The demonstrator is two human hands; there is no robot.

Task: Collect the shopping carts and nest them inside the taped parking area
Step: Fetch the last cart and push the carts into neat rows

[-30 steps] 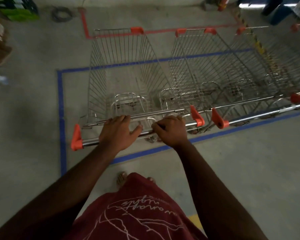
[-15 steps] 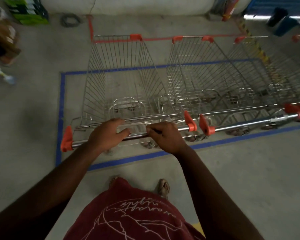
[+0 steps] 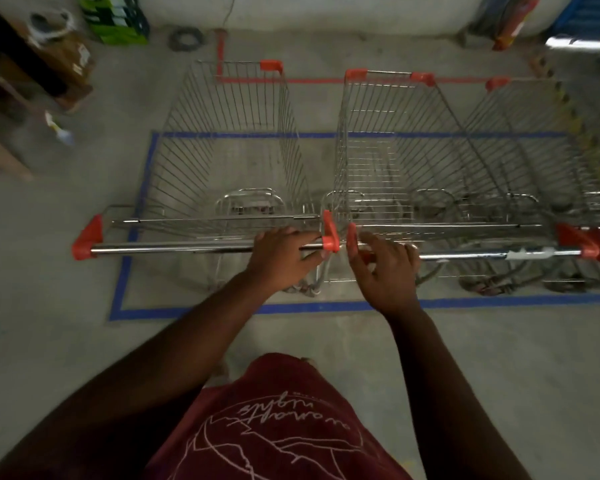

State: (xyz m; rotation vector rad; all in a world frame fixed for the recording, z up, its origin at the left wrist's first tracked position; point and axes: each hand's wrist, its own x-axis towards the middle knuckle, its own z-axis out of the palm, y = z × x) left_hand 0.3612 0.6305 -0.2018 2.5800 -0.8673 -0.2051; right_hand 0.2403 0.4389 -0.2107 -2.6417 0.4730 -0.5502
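Observation:
Three wire shopping carts with orange handle caps stand side by side inside the blue tape rectangle [image 3: 499, 301] on the concrete floor. The left cart [image 3: 222, 150] has its chrome handle [image 3: 174, 249] nearest me. My left hand [image 3: 281, 259] is closed over the right end of that handle, next to its orange cap. My right hand [image 3: 385, 271] is just right of it with fingers spread, over the left end of the middle cart's [image 3: 388, 150] handle and not gripping it. The third cart [image 3: 534, 150] runs off the right edge.
Red tape [image 3: 219, 57] marks the floor behind the carts. A brown box and furniture [image 3: 49, 74] stand at the far left, with a green crate [image 3: 118, 19] and a cable coil [image 3: 186, 39] by the back wall. A red object [image 3: 510, 22] leans at the back right.
My right hand has let go of the left cart's handle, moved right over the middle cart's handle and opened. My left hand has slid to the handle's right end. The left cart now stands parallel to the middle one.

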